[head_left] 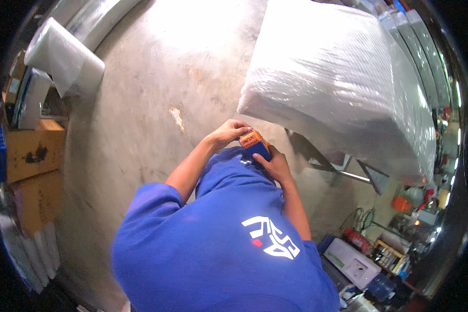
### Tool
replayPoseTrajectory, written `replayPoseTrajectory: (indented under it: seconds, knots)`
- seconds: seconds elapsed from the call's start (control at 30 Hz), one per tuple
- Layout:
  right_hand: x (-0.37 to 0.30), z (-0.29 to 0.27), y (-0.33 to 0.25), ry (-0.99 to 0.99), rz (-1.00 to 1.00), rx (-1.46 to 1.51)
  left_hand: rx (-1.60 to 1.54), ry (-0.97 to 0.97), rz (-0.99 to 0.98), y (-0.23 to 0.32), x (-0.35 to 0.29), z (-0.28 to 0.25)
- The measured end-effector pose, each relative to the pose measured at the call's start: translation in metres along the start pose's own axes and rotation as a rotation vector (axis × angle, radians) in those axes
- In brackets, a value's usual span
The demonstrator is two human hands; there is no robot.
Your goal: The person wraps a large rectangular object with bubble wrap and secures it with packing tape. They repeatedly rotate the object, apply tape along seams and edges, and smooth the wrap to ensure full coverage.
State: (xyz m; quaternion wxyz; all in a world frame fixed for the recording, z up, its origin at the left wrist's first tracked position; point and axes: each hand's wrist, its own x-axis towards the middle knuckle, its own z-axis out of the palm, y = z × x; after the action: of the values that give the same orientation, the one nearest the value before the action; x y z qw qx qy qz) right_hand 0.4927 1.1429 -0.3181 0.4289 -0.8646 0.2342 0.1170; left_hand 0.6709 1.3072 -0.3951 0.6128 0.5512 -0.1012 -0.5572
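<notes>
In front of my waist is a small orange and blue block-shaped object (252, 140) with dark marks on its orange end; its exact kind I cannot make out. My right hand (276, 165) grips it from the right, thumb along the blue face. My left hand (226, 133) is closed at its upper left end, fingertips pinched against the orange part. Part of the object is hidden by the fingers. Just beyond my hands, to the right, stands a large bulky stack (322, 67) wrapped in clear, shiny film.
A roll of clear wrap (67, 57) lies at the far left, above cardboard boxes (35, 151). Concrete floor (135, 104) stretches ahead. On the right are a dark metal frame (317, 153) under the wrapped stack, a white box-shaped device (351, 262) and cluttered tools.
</notes>
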Motion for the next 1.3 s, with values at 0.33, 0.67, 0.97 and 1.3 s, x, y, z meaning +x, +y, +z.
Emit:
replayPoseTrajectory:
  seconds: [0.33, 0.67, 0.97, 1.3]
  knots:
    - [0.022, 0.049, -0.029, 0.089, 0.021, -0.575, -0.198, 0.362, 0.429, -0.027, 0.055, -0.075]
    - [0.069, 0.089, -0.063, 0.156, 0.052, -0.613, 0.138, 0.743, 0.783, -0.007, 0.152, -0.089]
    - [0.093, 0.107, -0.066, 0.179, 0.162, -0.568, 0.416, 0.709, 0.947, 0.003, 0.209, -0.087]
    - [0.086, 0.094, -0.034, 0.342, -0.143, -0.686, 0.179, 0.339, 0.146, -0.001, 0.238, -0.088]
